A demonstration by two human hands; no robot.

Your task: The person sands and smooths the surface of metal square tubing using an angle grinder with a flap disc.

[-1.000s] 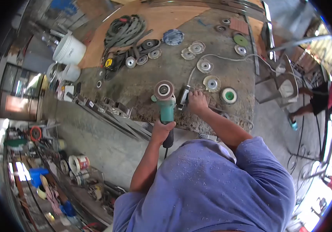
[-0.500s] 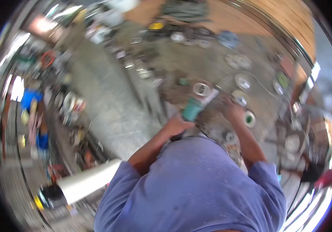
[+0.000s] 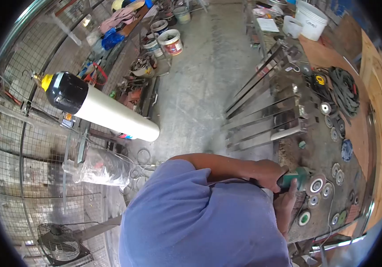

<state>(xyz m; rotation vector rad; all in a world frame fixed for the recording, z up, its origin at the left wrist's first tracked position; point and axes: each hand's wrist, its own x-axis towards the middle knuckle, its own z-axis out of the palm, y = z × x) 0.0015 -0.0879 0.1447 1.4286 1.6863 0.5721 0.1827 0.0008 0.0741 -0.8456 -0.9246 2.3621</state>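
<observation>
My left hand [image 3: 269, 175] is wrapped round the rear of a green angle grinder [image 3: 298, 178], near the bench edge. Below it, my right hand [image 3: 285, 201] is against the grinder, one finger or thumb pointing up along the body; its other fingers are partly hidden. At the grinder's head a round disc [image 3: 316, 183] with a pale centre shows. Close by on the bench lie several loose discs, among them a green-centred disc [image 3: 304, 218] and a grey disc [image 3: 328, 190].
The workbench [image 3: 320, 151] carries metal bars [image 3: 262, 107] jutting over its edge, a coiled dark cable [image 3: 344, 91] and a blue cloth [image 3: 347, 150]. A gas cylinder [image 3: 110, 111] stands at left, near buckets [image 3: 171, 42] and a fan [image 3: 61, 244].
My view has swung left, putting the bench on the right side. My right hand, earlier apart from the grinder near the discs, is now against it. My left hand keeps its hold.
</observation>
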